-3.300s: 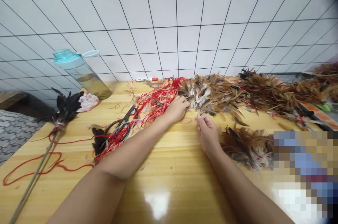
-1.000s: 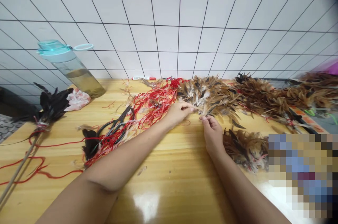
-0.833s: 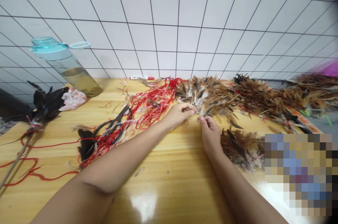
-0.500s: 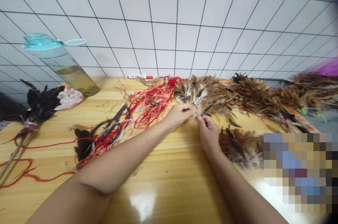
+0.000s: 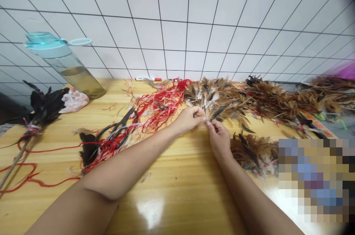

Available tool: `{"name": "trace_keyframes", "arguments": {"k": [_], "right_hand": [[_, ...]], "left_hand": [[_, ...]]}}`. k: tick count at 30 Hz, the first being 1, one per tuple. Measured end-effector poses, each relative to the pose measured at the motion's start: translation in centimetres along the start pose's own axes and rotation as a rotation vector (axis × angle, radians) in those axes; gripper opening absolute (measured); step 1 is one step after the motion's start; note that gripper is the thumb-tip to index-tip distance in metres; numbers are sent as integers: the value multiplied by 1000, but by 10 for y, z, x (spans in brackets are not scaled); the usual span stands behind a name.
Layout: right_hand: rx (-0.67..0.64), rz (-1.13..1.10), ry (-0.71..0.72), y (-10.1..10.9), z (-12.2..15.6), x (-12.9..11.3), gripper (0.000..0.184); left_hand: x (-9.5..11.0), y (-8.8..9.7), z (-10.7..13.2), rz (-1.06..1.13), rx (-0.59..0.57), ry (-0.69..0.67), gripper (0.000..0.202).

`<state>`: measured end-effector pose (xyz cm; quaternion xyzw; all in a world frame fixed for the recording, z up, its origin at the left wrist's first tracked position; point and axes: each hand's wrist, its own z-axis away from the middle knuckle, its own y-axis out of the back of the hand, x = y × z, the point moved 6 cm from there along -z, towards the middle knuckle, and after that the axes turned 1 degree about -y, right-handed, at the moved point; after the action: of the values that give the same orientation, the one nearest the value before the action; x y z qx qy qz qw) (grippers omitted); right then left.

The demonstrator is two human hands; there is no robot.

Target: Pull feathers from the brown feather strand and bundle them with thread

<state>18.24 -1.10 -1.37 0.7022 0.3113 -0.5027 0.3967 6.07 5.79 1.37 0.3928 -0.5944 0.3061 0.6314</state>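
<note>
Near the middle of the table, my left hand point(image 5: 190, 119) and my right hand point(image 5: 219, 137) meet with their fingertips almost touching. Each is closed in a pinch between thumb and fingers. Between them is what looks like a small feather point(image 5: 208, 113), its lower end hidden by the fingertips. Just behind the hands lies a pile of brown feathers point(image 5: 233, 98) with pale fluff and some dark ones. A tangle of red string point(image 5: 155, 104) spreads to the left of it. Black-handled scissors point(image 5: 118, 128) lie partly under red strands beside my left forearm.
A water bottle point(image 5: 69, 65) leans in view at the back left, beside a crumpled plastic bag point(image 5: 73, 100). Black feathers point(image 5: 46, 105) are tied to a stick at far left. More brown feathers point(image 5: 277, 102) lie right, with a bundle point(image 5: 256, 153) nearer. A marker point(image 5: 148, 79) lies by the wall.
Both hands stay nearly in the same place, still pinching together. The whole view has shifted slightly; nothing on the table has visibly been moved.
</note>
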Motion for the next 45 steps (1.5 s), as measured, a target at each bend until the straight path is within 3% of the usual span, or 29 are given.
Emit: {"name": "trace_keyframes", "arguments": {"k": [10, 19, 21, 25, 28, 31, 38, 45], "right_hand": [[-10, 30, 37, 0, 0, -2, 27], [-44, -40, -13, -2, 0, -1, 27], [-44, -90, -55, -3, 0, 0, 27], [-21, -149, -99, -3, 0, -1, 28], [-17, -156, -121, -3, 1, -1, 27], [-18, -145, -118, -2, 2, -2, 27], [-9, -109, -72, -2, 2, -3, 27], [6, -121, -130, 0, 2, 2, 30]], "left_hand": [[-4, 0, -2, 31, -24, 28, 18], [-9, -1, -4, 198, -107, 110, 22], [-9, 13, -10, 69, -5, 41, 20], [-4, 44, -17, -424, 244, -194, 22], [-5, 47, -17, -686, 238, -331, 28], [-5, 36, -14, -783, 184, -434, 24], [-6, 12, -16, -980, 142, -318, 14], [-1, 23, -14, -808, 172, -258, 13]]}}
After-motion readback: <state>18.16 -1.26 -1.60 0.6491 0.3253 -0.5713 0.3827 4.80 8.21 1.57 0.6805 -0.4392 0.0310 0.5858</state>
